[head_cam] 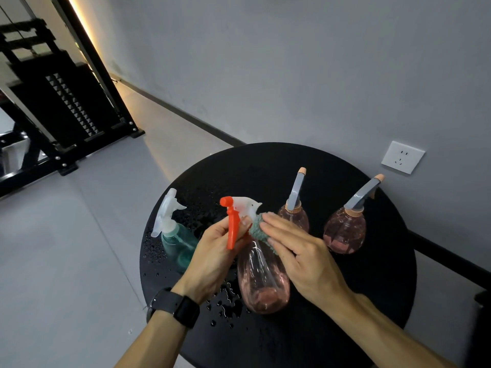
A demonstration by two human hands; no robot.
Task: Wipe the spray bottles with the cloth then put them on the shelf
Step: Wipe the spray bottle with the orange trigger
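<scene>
A round black table (305, 160) stands against a grey wall, and everything here is placed in relation to it. Above the middle of the table, a pink spray bottle (261, 282) with a white head and an orange trigger is held between two hands. The left hand (212, 258), with a black watch (174, 306) on its wrist, grips the bottle's neck just under the trigger. The right hand (300, 253) presses a teal cloth (261, 232) against the bottle's shoulder, fingers fairly straight over the cloth. At the table's left edge stands a teal spray bottle (178, 245). Toward the table's far side stand two round pink bottles, one just behind the right hand (295, 216), one further right (344, 231). Water droplets (225, 309) dot the tabletop near the left wrist.
</scene>
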